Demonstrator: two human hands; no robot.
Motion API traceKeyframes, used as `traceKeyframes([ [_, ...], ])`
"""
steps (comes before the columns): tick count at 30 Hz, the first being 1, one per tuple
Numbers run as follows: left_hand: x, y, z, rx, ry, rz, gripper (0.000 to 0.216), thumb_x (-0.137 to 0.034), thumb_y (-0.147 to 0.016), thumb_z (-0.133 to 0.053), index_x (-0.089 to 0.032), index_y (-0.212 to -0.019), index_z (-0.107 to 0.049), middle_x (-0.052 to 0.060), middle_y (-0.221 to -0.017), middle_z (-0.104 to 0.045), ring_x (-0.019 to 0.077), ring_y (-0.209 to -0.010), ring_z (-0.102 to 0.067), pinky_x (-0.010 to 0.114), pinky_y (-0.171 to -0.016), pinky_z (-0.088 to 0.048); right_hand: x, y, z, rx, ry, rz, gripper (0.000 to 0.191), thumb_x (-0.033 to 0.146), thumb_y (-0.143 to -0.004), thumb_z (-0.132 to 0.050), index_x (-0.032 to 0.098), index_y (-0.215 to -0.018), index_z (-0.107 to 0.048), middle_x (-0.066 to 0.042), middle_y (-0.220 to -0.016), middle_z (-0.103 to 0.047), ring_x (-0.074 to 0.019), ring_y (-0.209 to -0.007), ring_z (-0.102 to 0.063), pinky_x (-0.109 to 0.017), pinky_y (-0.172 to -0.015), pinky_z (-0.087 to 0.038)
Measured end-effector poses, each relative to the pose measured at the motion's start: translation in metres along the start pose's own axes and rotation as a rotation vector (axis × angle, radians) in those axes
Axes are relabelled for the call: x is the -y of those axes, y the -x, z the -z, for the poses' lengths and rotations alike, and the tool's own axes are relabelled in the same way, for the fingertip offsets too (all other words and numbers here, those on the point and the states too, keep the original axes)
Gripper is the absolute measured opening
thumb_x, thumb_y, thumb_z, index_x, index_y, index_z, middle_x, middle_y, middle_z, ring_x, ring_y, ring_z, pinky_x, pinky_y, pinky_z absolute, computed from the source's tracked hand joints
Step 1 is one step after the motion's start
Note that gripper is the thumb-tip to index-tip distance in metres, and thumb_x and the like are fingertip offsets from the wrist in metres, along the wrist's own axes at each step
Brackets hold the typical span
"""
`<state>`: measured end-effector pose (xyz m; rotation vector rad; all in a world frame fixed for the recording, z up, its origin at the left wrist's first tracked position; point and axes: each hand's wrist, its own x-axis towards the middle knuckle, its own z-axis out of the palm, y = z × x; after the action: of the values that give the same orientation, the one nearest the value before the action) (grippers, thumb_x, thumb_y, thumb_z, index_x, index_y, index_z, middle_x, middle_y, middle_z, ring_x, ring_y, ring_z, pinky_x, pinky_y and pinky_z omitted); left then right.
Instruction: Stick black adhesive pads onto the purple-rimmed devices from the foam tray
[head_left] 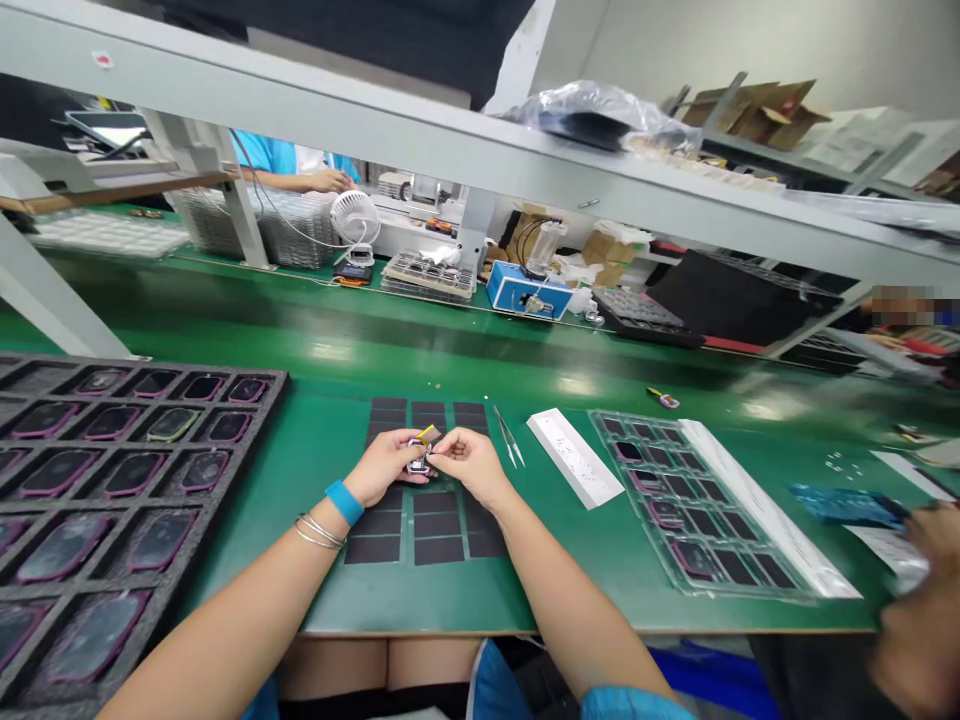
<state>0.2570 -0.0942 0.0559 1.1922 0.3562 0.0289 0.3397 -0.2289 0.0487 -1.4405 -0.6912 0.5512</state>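
Over the middle of the green bench, my left hand is closed round a small watch-like case. Its open inside faces up, and a yellow strip sticks out at its top. My right hand is pinched at the case's right side; anything between its fingertips is too small to make out. Beneath both hands lie rows of dark rectangular sheets. A pair of tweezers rests just right of my right hand, beside a long white block bearing tiny parts.
At left stands a dark foam tray of purple-rimmed cases. To the right lies a clear plastic tray with dark pieces, then a blue packet. Another person's hand is blurred at far right. A shelf beam crosses above.
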Motion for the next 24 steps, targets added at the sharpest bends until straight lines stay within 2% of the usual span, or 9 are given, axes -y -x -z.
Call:
traceKeyframes([
  [6, 0.006, -0.003, 0.001, 0.024, -0.019, -0.002, 0.032, -0.024, -0.064, -0.075, -0.013, -0.093, -0.07, 0.007, -0.075, -0.069, 0.017, -0.062, -0.064, 0.028, -0.055, -0.054, 0.006, 0.003, 0.0, 0.061, 0.106, 0.045, 0.028, 0.034, -0.064, -0.074, 0.02, -0.074, -0.052, 0.002, -0.07, -0.063, -0.0117, -0.059, -0.059, -0.026, -0.058, -0.048],
  [13, 0.005, -0.002, 0.0, -0.002, -0.034, 0.018, 0.03, -0.023, -0.063, -0.073, -0.013, -0.09, -0.07, 0.006, -0.075, -0.068, 0.0142, -0.061, -0.062, 0.027, -0.056, -0.054, 0.0, 0.004, -0.001, 0.048, 0.221, 0.095, 0.019, 0.024, -0.068, -0.069, 0.019, -0.074, -0.051, 0.003, -0.069, -0.062, -0.0112, -0.06, -0.057, -0.024, -0.06, -0.045],
  [18, 0.005, -0.001, 0.001, -0.008, -0.005, 0.015, 0.026, -0.022, -0.065, -0.072, -0.014, -0.09, -0.07, 0.006, -0.077, -0.069, 0.013, -0.062, -0.061, 0.025, -0.057, -0.054, 0.006, 0.01, -0.01, -0.009, 0.501, 0.218, 0.01, 0.014, -0.071, -0.063, 0.02, -0.072, -0.055, 0.003, -0.07, -0.061, -0.013, -0.067, -0.057, -0.027, -0.068, -0.046],
  [21, 0.004, 0.001, 0.001, -0.02, 0.028, 0.017, 0.025, -0.022, -0.067, -0.071, -0.014, -0.091, -0.069, 0.007, -0.082, -0.07, 0.0127, -0.061, -0.062, 0.024, -0.057, -0.054, 0.009, 0.01, -0.012, -0.116, 0.621, 0.298, 0.019, 0.012, -0.066, -0.067, 0.02, -0.08, -0.058, -0.002, -0.086, -0.061, -0.0163, -0.083, -0.057, -0.031, -0.078, -0.047],
  [24, 0.004, 0.001, -0.001, -0.006, 0.052, 0.064, 0.024, -0.02, -0.068, -0.071, -0.013, -0.091, -0.069, 0.008, -0.079, -0.07, 0.0156, -0.063, -0.065, 0.024, -0.056, -0.054, 0.006, 0.004, -0.007, -0.217, 0.456, 0.18, 0.043, 0.02, -0.061, -0.073, 0.021, -0.101, -0.058, -0.007, -0.106, -0.059, -0.0188, -0.093, -0.056, -0.031, -0.075, -0.05],
])
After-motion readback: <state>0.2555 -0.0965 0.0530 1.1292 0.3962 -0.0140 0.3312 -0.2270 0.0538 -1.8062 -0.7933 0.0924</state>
